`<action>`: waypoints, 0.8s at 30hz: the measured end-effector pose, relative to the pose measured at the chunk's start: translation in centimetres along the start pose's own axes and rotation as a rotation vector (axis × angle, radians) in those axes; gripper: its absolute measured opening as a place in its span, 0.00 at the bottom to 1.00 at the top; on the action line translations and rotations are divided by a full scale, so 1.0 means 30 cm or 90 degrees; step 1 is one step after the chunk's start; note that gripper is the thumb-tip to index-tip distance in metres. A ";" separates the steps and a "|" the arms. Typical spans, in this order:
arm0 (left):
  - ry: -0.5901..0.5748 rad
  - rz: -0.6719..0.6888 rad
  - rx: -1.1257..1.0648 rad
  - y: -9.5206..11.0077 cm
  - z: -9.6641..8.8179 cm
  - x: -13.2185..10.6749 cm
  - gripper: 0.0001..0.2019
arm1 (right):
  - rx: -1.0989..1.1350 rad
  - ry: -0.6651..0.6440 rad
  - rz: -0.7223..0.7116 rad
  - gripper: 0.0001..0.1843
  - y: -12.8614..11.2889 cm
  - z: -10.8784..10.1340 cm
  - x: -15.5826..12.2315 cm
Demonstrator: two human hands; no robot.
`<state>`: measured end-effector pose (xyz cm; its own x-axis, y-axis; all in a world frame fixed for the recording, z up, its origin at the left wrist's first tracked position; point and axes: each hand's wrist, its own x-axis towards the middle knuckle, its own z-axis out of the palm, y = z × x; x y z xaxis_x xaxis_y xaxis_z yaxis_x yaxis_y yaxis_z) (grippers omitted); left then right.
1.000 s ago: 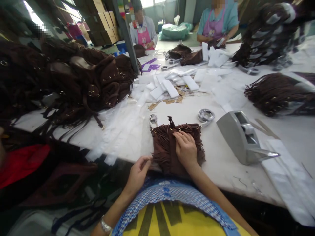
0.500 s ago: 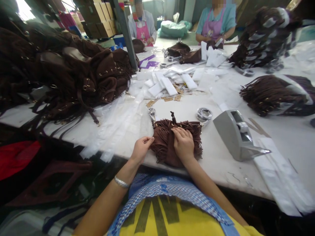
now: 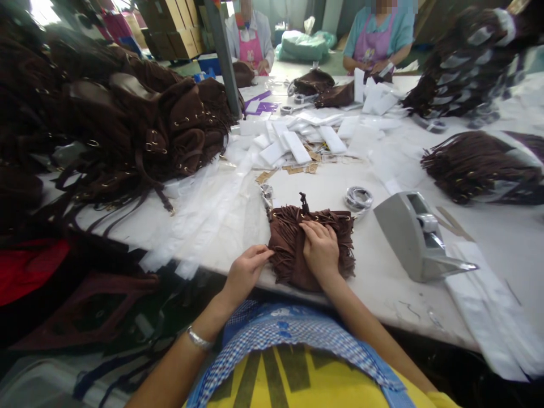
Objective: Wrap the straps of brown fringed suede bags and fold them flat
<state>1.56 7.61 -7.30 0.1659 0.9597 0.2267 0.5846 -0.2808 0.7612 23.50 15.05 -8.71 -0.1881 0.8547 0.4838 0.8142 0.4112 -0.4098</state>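
Observation:
A small brown suede fringed bag (image 3: 293,238) lies flat on the white table (image 3: 382,283), close to its near edge. My right hand (image 3: 321,246) rests palm down on the bag's middle, fingers stretched over the fringe. My left hand (image 3: 246,269) is at the bag's left edge, its fingertips pinched on the fringe there. A brown drawstring knot sticks up at the bag's top edge.
A grey tape dispenser (image 3: 414,235) stands right of the bag, a tape roll (image 3: 357,198) behind it. Clear plastic sleeves (image 3: 204,215) lie to the left, a heap of brown bags (image 3: 127,130) beyond. White paper pieces (image 3: 297,144) cover the middle. Two people sit across the table.
My left hand rose from below the table edge to the bag's left side and pinched the fringe. My right hand stayed flat on the bag.

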 end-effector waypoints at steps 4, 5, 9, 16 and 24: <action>-0.062 0.044 -0.014 -0.010 0.002 0.005 0.16 | 0.000 0.005 -0.003 0.20 -0.006 -0.005 0.004; -0.053 0.047 -0.016 -0.010 0.005 0.003 0.16 | -0.002 0.005 -0.001 0.20 -0.007 -0.006 0.005; 0.045 0.000 0.006 -0.009 0.020 -0.005 0.11 | -0.008 0.001 0.006 0.19 -0.008 -0.005 0.005; 0.023 -0.069 -0.057 -0.012 0.037 0.017 0.13 | -0.006 0.000 0.008 0.19 -0.012 -0.005 0.007; 0.030 -0.064 -0.034 -0.005 0.054 0.009 0.10 | 0.007 -0.005 0.002 0.19 -0.007 -0.003 0.004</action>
<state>2.79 7.92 -8.33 0.0704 0.9821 0.1747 0.5533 -0.1841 0.8124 23.37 15.02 -8.49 -0.1898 0.8588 0.4758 0.8093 0.4113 -0.4195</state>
